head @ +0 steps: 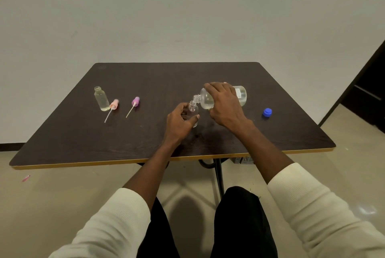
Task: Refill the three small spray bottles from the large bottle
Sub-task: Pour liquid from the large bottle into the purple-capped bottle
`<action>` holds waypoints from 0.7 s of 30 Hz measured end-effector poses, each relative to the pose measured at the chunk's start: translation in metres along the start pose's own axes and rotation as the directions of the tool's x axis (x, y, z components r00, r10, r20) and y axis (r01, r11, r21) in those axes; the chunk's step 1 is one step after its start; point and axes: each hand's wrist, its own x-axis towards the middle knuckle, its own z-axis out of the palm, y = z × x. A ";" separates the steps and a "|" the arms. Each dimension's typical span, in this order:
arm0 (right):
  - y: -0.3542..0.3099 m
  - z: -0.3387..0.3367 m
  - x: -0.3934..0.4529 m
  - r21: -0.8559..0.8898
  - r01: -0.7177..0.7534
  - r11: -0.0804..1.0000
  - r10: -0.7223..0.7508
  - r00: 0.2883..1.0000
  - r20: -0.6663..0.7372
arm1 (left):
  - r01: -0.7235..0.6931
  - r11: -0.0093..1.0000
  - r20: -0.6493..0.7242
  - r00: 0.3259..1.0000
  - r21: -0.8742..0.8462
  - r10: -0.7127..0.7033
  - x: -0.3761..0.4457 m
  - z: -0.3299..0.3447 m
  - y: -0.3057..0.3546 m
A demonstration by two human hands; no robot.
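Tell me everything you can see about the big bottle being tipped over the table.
The large clear plastic bottle is tilted nearly on its side above the dark wooden table, its open threaded neck pointing left and down at the mouth of the small clear bottle gripped by the left hand. The right hand grips it from above. Pale yellowish liquid pools along its lower side. A white printed label shows near its base. Its cap is off.
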 end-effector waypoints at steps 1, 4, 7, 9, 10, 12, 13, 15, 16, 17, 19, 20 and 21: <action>0.000 0.000 0.000 -0.003 0.002 1.000 -0.002 1.000 0.004 | 0.000 1.000 0.002 1.000 0.005 0.000 0.000 0.000 0.001; 0.000 0.000 0.001 -0.005 0.007 1.000 -0.007 1.000 0.000 | 0.003 1.000 0.004 1.000 0.010 -0.003 0.000 0.000 0.000; 0.000 -0.001 0.001 0.003 0.004 1.000 -0.004 1.000 0.004 | 0.000 1.000 0.003 1.000 0.007 0.000 -0.001 -0.001 0.001; 0.000 0.000 0.000 0.007 0.000 1.000 0.000 1.000 0.009 | -0.001 1.000 0.006 1.000 0.002 0.001 0.000 -0.001 0.000; 0.000 0.000 0.000 0.007 -0.001 1.000 0.001 1.000 0.011 | 0.001 1.000 0.008 1.000 0.000 -0.001 0.000 -0.001 0.000; 0.000 0.000 0.001 0.003 0.000 1.000 0.000 1.000 0.011 | 0.003 1.000 0.011 1.000 -0.001 -0.003 -0.001 -0.001 0.000; 0.000 0.000 0.001 0.000 0.000 1.000 0.000 1.000 0.011 | 0.004 1.000 0.013 1.000 -0.002 -0.004 -0.001 -0.001 0.000; 0.001 0.001 0.001 -0.002 0.001 1.000 -0.001 1.000 0.009 | 0.006 1.000 0.013 1.000 -0.005 -0.006 -0.001 0.000 -0.001; 0.001 0.001 0.001 0.001 0.000 1.000 0.000 1.000 0.009 | 0.007 1.000 0.011 1.000 -0.006 -0.007 -0.001 0.000 -0.001; 0.001 0.001 0.001 0.004 -0.001 1.000 0.001 1.000 0.009 | 0.008 1.000 0.009 1.000 -0.007 -0.007 -0.001 0.000 0.000; 0.001 0.001 0.001 0.004 -0.001 1.000 0.001 1.000 0.009 | 0.006 1.000 0.008 1.000 -0.008 -0.006 -0.001 0.000 0.001; 0.002 0.001 0.001 0.002 0.000 1.000 0.000 1.000 0.009 | 0.004 1.000 0.011 1.000 -0.006 -0.004 -0.001 0.000 0.001; 0.001 0.001 0.001 0.003 0.000 1.000 0.000 1.000 0.007 | 0.005 1.000 0.013 1.000 -0.002 -0.005 -0.001 0.000 0.001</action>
